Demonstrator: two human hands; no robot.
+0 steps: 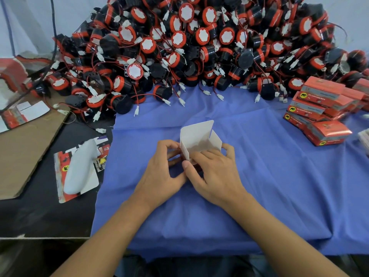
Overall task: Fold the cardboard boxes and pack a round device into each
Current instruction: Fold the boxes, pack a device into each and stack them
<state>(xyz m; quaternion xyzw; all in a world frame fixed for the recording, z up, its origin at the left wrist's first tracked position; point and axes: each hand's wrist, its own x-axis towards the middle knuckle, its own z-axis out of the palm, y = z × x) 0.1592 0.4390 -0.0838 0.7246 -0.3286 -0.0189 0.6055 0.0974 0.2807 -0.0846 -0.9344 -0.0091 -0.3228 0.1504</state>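
A small cardboard box point(196, 139) stands on the blue cloth point(259, 166) in front of me, its white inner flaps upright and spread. My left hand point(161, 168) grips its left side with curled fingers. My right hand point(214, 170) holds its right side, the thumb pressing on the near flap. A huge heap of round black-and-red devices point(199, 47) with red wires and white plugs fills the back of the table. The box's lower body is hidden behind my hands.
Folded red boxes point(321, 110) are stacked at the right. A white handheld tool point(79, 166) lies on flat box blanks point(61, 176) at the left. Brown cardboard sheet point(24, 146) and more blanks point(22, 114) sit further left.
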